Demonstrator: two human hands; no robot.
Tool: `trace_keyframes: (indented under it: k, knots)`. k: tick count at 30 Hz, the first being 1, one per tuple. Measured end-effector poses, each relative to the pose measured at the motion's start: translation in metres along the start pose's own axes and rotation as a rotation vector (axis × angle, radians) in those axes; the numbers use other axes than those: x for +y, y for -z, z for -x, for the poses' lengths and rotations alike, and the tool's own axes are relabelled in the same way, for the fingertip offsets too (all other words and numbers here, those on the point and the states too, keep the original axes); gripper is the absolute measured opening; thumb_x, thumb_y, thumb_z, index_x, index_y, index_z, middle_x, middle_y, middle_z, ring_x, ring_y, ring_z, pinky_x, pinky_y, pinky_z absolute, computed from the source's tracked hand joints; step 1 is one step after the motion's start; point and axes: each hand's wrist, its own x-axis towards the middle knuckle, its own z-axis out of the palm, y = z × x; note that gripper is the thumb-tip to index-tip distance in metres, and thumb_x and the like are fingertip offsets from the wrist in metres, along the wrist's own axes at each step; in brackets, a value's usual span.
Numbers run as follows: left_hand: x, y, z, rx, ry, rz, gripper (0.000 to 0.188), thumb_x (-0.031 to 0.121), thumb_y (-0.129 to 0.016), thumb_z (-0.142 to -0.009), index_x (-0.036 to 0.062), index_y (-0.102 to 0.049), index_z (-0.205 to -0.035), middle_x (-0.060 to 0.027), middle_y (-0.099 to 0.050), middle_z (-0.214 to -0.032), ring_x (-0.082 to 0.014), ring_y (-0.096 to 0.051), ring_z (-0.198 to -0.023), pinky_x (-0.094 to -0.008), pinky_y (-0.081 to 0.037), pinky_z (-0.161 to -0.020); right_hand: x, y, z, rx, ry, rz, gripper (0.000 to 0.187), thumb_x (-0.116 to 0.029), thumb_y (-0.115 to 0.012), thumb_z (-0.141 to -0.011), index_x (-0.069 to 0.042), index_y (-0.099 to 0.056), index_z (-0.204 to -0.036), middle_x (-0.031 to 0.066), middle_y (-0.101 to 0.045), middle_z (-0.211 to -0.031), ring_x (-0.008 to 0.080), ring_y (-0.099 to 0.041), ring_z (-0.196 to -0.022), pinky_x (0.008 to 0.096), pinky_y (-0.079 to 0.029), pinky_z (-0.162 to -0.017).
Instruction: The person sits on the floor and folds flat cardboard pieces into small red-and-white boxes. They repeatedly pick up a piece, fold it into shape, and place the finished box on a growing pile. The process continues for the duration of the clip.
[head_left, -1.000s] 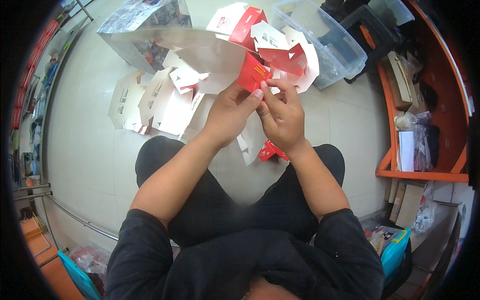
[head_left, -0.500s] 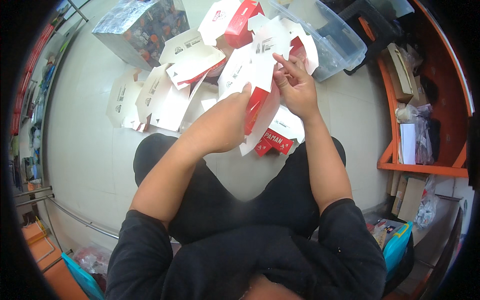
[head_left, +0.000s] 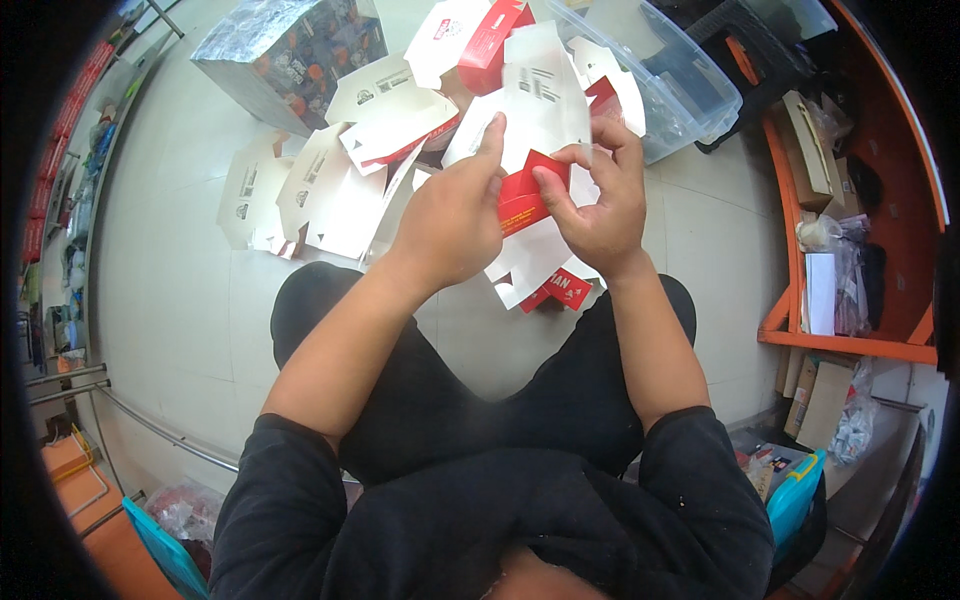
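Note:
A red and white folding carton point(head_left: 523, 207), partly folded, is between my hands above the floor. Closed around its left side is my left hand point(head_left: 447, 222), thumb pointing up along a white panel. My right hand point(head_left: 607, 203) pinches a red flap on the right side between thumb and fingers. Just beyond the hands rises a pale panel point(head_left: 545, 85) with faded print; whether it belongs to the held carton I cannot tell. Below the hands, another red carton point(head_left: 568, 291) lies near my knees. Flat white carton blanks point(head_left: 335, 195) overlap to the left.
A red and white carton point(head_left: 487, 55) lies at the far side of the pile. A dark patterned box point(head_left: 310, 75) stands far left, and a clear plastic tub point(head_left: 690, 115) far right. An orange shelf point(head_left: 850, 342) with packages is on the right.
My right hand has come nearer and now pinches the red flap, which stands folded up. My left hand has turned, its thumb higher, and the carton has tilted.

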Motion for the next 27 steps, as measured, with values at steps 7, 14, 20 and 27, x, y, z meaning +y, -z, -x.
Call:
trace_keyframes:
  k: [7, 14, 20, 27]
  knots:
    - [0.001, 0.003, 0.003, 0.073, -0.183, -0.127, 0.069, -0.001, -0.057, -0.091, -0.0016, -0.037, -0.156, -0.0129, -0.069, -0.087, -0.0338, -0.068, -0.076, -0.0435, -0.051, -0.064, -0.002, 0.009, -0.001, -0.033, -0.082, -0.137, 0.021, -0.018, -0.086, -0.080, -0.009, -0.080, -0.098, 0.0098, -0.060, -0.121, 0.0263, -0.060, -0.116, 0.0371, -0.049, -0.099]
    - [0.010, 0.005, 0.005, 0.029, -0.127, -0.076, 0.067, -0.005, -0.051, -0.093, -0.0003, -0.037, -0.158, -0.0188, -0.068, -0.093, -0.0340, -0.069, -0.085, -0.0371, -0.053, -0.082, -0.004, 0.013, 0.002, -0.070, -0.099, -0.167, 0.021, -0.017, -0.086, -0.080, -0.010, -0.081, -0.100, 0.0086, -0.060, -0.123, 0.0264, -0.061, -0.116, 0.0372, -0.048, -0.099]
    - [0.003, 0.003, 0.006, 0.035, -0.143, -0.093, 0.068, -0.005, -0.053, -0.092, -0.0013, -0.036, -0.158, -0.0178, -0.069, -0.091, -0.0338, -0.069, -0.080, -0.0382, -0.053, -0.076, -0.008, 0.011, 0.001, -0.117, -0.109, -0.213, 0.019, -0.018, -0.086, -0.081, -0.010, -0.081, -0.098, 0.0095, -0.061, -0.126, 0.0262, -0.061, -0.118, 0.0380, -0.049, -0.098]
    - [-0.004, 0.007, -0.002, 0.000, -0.201, -0.055, 0.069, -0.004, -0.053, -0.092, 0.0025, -0.036, -0.159, -0.0183, -0.068, -0.090, -0.0352, -0.067, -0.079, -0.0378, -0.053, -0.077, -0.004, 0.006, 0.005, -0.116, -0.352, -0.275, 0.019, -0.018, -0.086, -0.081, -0.010, -0.082, -0.097, 0.0097, -0.060, -0.130, 0.0232, -0.062, -0.117, 0.0363, -0.051, -0.096]
